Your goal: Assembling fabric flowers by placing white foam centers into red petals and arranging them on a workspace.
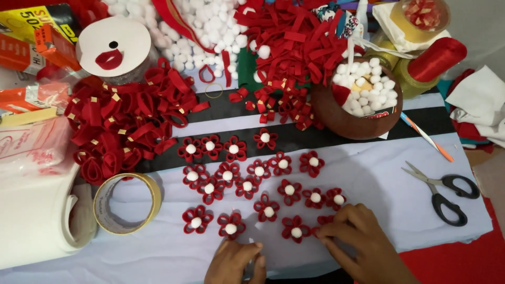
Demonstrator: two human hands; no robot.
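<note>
At the near edge of the bench [400, 173], which is covered with a pale cloth, the right hand [357, 236] rests with its fingers spread and curled down onto a red felt flower [322, 220] that is mostly hidden under the fingertips. Whether that grip is pinched on it or only pressing it down cannot be told. The left hand [236, 261] sits just beside, fingers drawn together with their tips on the cloth; it cannot be told whether they hold anything.

Beyond the hands, finished red flowers with white pompom centres [247, 184] lie in loose rows across the middle of the bench. A roll of clear tape [128, 202] lies flat toward the left edge, next to a heap of red felt loops [121, 126]. Black-handled scissors [444, 189] lie open near the right edge. A brown bowl of white pompoms [363, 100] stands toward the far right, with a pile of red felt strips [294, 42] and loose pompoms [210, 26] along the far edge.
</note>
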